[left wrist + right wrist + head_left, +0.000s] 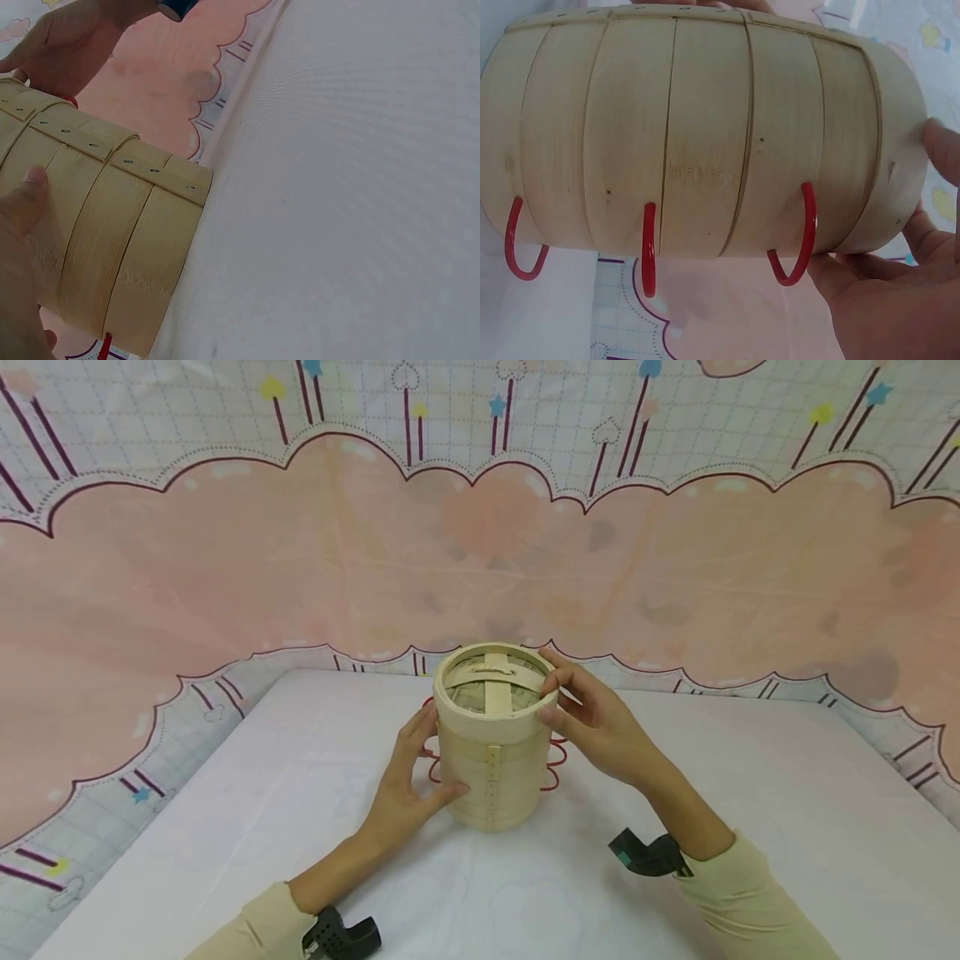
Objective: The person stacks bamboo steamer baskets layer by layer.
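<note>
A stack of small round bamboo steamers [517, 781] stands upright on the white table, topped by a bamboo lid [497, 693] with crossed strips. My left hand [408, 781] holds the stack from the left, its thumb across the front and the other fingers partly hidden at the side. At the upper right, my right hand [600, 727] grips the rim of the lid with thumb and fingers. Red loops [649, 251] stick out from the sides of the tiers. In the left wrist view, stapled seams run down the bamboo wall [142, 232].
The white table [225, 793] spreads out around the stack. Behind it hangs a pink and white patterned cloth [300, 568]. A black device [651, 853] sits at the right wrist, and another black device [341, 935] at the left.
</note>
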`<state>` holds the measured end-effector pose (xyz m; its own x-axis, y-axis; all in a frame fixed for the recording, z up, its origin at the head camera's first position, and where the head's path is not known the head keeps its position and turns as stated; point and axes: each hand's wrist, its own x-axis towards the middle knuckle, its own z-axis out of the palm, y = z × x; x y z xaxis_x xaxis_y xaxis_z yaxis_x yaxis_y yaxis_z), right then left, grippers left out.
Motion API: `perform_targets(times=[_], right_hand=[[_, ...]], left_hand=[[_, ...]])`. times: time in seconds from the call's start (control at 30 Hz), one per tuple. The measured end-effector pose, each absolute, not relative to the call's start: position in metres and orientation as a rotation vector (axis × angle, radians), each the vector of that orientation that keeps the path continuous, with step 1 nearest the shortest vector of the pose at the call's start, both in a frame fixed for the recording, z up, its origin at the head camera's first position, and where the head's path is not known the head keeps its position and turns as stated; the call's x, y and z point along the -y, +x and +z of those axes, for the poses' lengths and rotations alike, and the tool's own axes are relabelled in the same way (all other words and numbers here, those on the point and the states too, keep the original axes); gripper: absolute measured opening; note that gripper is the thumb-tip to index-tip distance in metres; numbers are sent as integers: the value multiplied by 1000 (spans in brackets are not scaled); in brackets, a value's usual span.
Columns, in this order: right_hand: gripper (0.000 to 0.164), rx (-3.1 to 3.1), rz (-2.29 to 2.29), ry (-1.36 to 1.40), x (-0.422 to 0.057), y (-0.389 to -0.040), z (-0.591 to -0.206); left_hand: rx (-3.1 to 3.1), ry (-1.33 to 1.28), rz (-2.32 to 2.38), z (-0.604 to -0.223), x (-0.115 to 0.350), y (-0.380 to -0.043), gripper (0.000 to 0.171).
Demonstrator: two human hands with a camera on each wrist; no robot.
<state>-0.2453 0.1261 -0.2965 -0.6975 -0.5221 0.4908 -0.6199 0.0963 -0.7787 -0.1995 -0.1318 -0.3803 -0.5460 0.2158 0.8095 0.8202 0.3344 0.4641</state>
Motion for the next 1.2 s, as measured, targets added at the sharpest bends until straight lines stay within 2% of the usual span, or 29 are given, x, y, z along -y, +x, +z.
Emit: perform_targets(times=[0.2, 1.03, 1.2], right_hand=[[24, 2268, 1682, 1157, -124, -247, -297], [26, 2233, 1705, 1227, -128, -250, -297], [36, 2246, 1650, 1227, -136, -247, -298]], left_hand=[[1960, -904, -1218, -381, 134, -200, 102], [1968, -913, -1233, -382, 132, -202, 100], [1928, -937, -1236, -386, 138, -203, 90]])
